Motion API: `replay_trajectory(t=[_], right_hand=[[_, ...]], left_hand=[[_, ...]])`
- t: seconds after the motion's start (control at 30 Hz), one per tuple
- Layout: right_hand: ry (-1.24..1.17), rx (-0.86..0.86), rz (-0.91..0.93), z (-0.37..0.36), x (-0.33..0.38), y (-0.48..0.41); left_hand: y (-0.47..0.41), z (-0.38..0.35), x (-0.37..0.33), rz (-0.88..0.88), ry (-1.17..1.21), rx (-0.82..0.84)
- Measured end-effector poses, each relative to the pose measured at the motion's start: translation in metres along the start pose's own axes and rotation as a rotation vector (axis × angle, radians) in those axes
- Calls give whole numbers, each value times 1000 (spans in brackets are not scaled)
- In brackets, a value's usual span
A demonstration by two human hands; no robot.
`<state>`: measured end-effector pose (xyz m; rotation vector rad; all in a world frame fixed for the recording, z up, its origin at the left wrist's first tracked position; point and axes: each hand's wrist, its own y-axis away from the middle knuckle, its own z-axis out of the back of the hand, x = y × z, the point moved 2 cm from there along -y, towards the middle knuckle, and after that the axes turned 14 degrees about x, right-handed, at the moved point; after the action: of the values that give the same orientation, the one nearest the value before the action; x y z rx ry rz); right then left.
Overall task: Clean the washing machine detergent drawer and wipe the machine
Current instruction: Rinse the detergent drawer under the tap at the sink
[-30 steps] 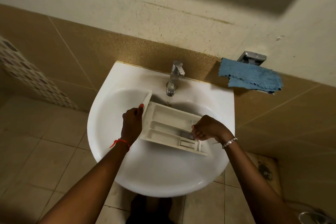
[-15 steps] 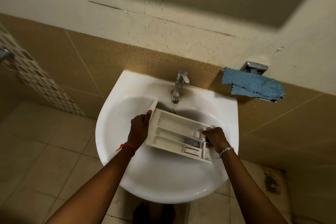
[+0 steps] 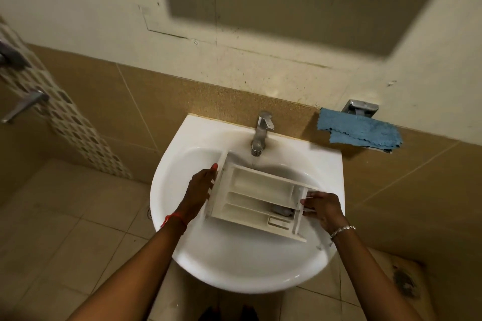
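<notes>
The wall (image 3: pixel 287 34) is matte, scuffed cream paint above a band of speckled tan tiles (image 3: pixel 104 101). The floor (image 3: pixel 65 229) is laid in square beige tiles. One glossy white ceramic sink (image 3: pixel 247 276) with a rounded front edge is fixed against the tiles.

Held over its basin is the detergent drawer (image 3: pixel 260 190), a single rectangular tray of dull white plastic. It is tilted and divided into three long channels, with a flat front panel at its left end.

One blue cloth (image 3: pixel 360 130), nubbly with scalloped edges, hangs from a chrome holder (image 3: pixel 361 107) to the right. One chrome tap (image 3: pixel 260 133) stands just behind the drawer.

The left grip (image 3: pixel 200 187) clasps the front panel, with its thumb lying up along the panel. The right grip (image 3: pixel 323 208) pinches the drawer's open rear frame with its fingertips. A red thread (image 3: pixel 174 219) circles the left wrist and a beaded silver bracelet (image 3: pixel 341 230) circles the right.
</notes>
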<state>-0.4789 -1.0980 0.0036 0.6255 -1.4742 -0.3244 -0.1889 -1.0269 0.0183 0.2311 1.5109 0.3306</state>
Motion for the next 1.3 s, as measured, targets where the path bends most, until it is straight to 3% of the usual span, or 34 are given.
replay_trajectory(t=[0.23,0.43,0.5,0.63,0.83,1.03,1.3], right_hand=[[-17,45,172,0,-5,5],[238,270,160,12,-4,12],[119,287,105,21,7,9],[-137,160,153,16,46,-8],[-612,398,-259,-66,73,-48],[-645,360,-435,-115,63,-68],[-727,410,-385,-127,53,-79]], left_hand=[[5,-3,-18,-43,138,-1],[4,6,-16,12,124,-31],[1,6,-16,23,76,-47],[-3,6,-10,-15,34,-37],[-5,4,-6,-50,30,-64],[-6,4,-4,-76,15,-48],[-7,5,-2,-73,25,-29]])
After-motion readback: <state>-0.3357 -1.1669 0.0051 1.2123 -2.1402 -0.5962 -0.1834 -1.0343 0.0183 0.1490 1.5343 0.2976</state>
